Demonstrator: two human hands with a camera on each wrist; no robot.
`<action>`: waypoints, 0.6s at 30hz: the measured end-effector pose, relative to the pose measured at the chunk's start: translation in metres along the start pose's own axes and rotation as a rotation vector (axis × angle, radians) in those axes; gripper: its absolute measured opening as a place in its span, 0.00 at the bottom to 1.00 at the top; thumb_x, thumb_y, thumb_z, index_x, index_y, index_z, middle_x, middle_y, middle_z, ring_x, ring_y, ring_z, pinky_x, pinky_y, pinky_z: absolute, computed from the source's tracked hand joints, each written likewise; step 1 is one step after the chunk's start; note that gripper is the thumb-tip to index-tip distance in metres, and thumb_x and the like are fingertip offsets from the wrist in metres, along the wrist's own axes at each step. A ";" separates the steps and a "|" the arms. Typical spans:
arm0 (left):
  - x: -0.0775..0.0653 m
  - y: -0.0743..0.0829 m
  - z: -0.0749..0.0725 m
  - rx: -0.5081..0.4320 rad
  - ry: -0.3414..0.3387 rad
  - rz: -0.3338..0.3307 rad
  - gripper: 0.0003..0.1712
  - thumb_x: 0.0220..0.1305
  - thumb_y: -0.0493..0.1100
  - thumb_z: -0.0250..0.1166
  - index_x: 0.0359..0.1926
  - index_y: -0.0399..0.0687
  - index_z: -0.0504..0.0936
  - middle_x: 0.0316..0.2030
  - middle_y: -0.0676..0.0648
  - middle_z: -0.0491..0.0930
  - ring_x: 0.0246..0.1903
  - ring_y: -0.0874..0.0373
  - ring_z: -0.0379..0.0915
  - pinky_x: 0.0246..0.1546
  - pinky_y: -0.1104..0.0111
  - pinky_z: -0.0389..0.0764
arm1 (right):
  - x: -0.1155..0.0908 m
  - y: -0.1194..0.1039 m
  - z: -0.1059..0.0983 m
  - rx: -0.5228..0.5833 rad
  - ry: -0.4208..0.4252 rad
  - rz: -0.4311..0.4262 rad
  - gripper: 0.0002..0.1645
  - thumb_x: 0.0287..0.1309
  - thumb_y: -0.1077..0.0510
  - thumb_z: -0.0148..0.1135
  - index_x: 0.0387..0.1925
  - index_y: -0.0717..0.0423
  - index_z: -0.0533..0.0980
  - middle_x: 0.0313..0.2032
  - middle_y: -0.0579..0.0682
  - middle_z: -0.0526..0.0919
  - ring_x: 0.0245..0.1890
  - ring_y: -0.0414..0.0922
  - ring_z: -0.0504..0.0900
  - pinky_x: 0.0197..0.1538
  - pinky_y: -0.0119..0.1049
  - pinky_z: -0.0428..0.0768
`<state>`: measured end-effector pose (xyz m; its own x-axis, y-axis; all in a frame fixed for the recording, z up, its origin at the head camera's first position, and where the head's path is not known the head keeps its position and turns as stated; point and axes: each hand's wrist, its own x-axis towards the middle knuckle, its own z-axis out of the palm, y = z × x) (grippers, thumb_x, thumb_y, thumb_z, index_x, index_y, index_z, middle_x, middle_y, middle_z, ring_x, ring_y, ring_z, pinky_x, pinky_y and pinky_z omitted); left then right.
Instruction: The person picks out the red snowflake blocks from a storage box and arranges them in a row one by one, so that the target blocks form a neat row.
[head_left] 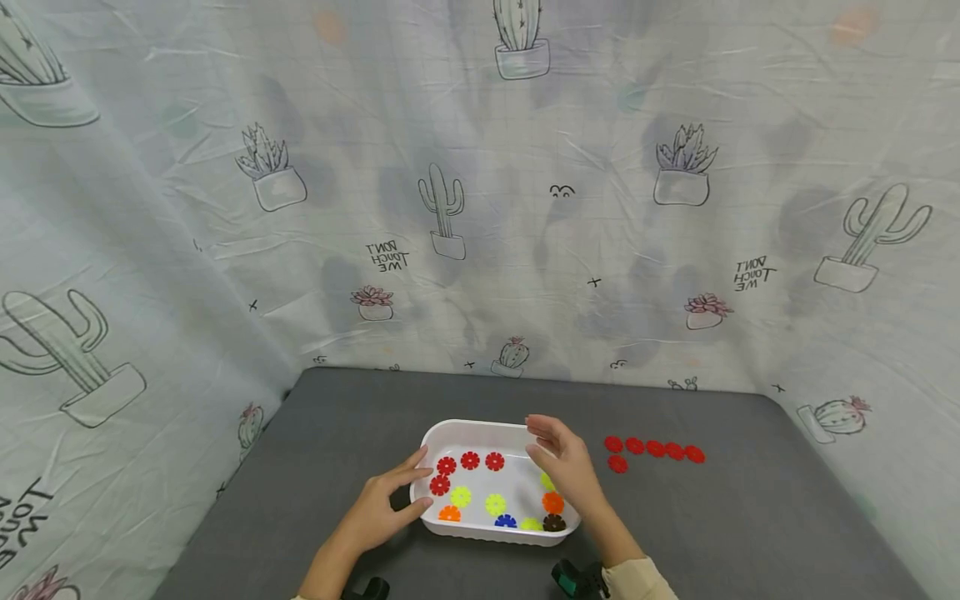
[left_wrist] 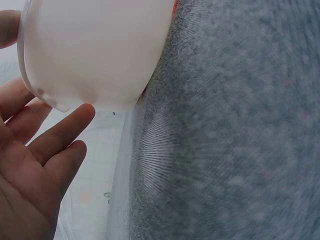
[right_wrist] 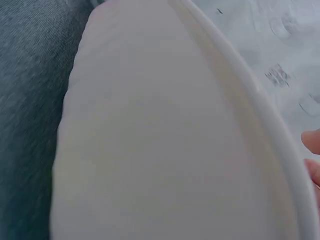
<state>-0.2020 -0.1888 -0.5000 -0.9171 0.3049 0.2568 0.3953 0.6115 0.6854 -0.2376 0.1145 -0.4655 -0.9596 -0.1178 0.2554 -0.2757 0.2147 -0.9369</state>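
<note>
A white plastic tray stands on the grey table, with several small notched discs in it. Red discs lie toward its back left; yellow discs, orange, blue and dark brown ones are nearer its front and right. My left hand holds the tray's left end, thumb and forefinger reaching over the rim. In the left wrist view its other fingers lie beside the outer wall. Above the tray's right end is my right hand, fingers bent and thumb apart, with nothing visible between them.
To the right of the tray, several red discs form a row on the grey table, with one red disc in front of its left end. Behind the table hangs a pale cactus-print cloth.
</note>
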 end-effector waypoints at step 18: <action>0.000 0.000 -0.002 -0.027 -0.014 -0.018 0.27 0.57 0.54 0.67 0.56 0.48 0.80 0.66 0.51 0.67 0.63 0.50 0.67 0.57 0.46 0.70 | 0.024 0.009 0.047 -0.152 -0.172 0.084 0.20 0.58 0.66 0.60 0.53 0.61 0.73 0.51 0.59 0.79 0.53 0.54 0.77 0.59 0.50 0.74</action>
<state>-0.2020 -0.1902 -0.4989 -0.9231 0.3042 0.2351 0.3771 0.5971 0.7080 -0.2608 0.0684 -0.4790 -0.9596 -0.2539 0.1213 -0.2129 0.3731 -0.9030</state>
